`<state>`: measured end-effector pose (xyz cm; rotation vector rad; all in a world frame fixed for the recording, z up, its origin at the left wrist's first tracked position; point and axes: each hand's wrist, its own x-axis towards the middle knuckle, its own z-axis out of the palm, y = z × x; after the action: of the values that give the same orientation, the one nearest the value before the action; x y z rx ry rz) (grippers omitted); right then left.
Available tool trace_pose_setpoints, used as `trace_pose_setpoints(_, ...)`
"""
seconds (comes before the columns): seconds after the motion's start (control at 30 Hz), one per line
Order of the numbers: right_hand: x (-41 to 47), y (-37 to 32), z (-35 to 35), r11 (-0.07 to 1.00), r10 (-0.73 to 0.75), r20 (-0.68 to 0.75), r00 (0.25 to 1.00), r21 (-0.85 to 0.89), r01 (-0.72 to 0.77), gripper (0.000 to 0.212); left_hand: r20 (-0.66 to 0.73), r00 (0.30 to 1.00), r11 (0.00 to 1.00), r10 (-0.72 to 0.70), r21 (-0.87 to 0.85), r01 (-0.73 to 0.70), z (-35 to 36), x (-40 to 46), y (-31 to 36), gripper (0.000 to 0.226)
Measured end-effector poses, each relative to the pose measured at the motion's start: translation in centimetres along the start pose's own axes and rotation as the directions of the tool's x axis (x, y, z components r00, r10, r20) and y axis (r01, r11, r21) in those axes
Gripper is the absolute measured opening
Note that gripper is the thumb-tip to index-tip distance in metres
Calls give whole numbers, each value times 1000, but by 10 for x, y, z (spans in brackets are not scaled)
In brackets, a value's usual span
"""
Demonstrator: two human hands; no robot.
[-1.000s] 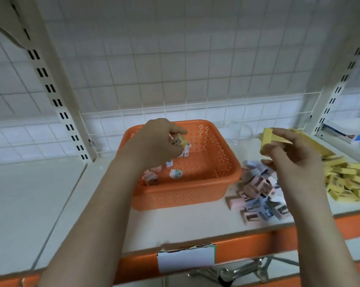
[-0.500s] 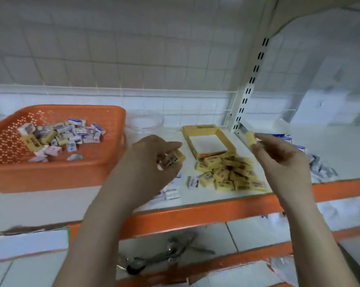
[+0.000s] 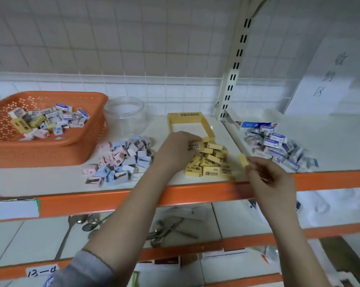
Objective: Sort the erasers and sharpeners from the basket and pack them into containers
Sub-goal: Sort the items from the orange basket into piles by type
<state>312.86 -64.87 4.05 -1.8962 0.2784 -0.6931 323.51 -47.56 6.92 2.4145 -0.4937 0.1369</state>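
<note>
Erasers and sharpeners remain heaped in the orange basket (image 3: pixel 51 139), so sorting looks partway. Left hand (image 3: pixel 176 151) sets a yellow eraser (image 3: pixel 195 145) onto the yellow pile (image 3: pixel 210 162); right hand (image 3: pixel 268 179) pinches another (image 3: pixel 242 160). Sharpener pile (image 3: pixel 121 160) and blue-white pile (image 3: pixel 278 148) sit on the shelf; clear jar (image 3: pixel 124 114) and yellow box (image 3: pixel 189 124) await packing.

Single head view, close above shelf (image 3: pixel 175 129), facing forward-down
</note>
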Motion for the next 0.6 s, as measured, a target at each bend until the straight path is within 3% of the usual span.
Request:
trace_pose_setpoints(0.23,1,11,9,1000,-14,35,999,-4,14,20,-63,998,1000,12,5,-12,9,6,-15,33)
trace_pose_setpoints(0.47,55,-9,52,945,-239,226,944,-172,280,22,-347,925,987,156,18,-160,11,-57,-44,19)
trace_pose_setpoints(0.6,70,-8,71,929,-216,288,933,-235,287,25,-414,898,985,153,142,-102,32,-84,-57,27)
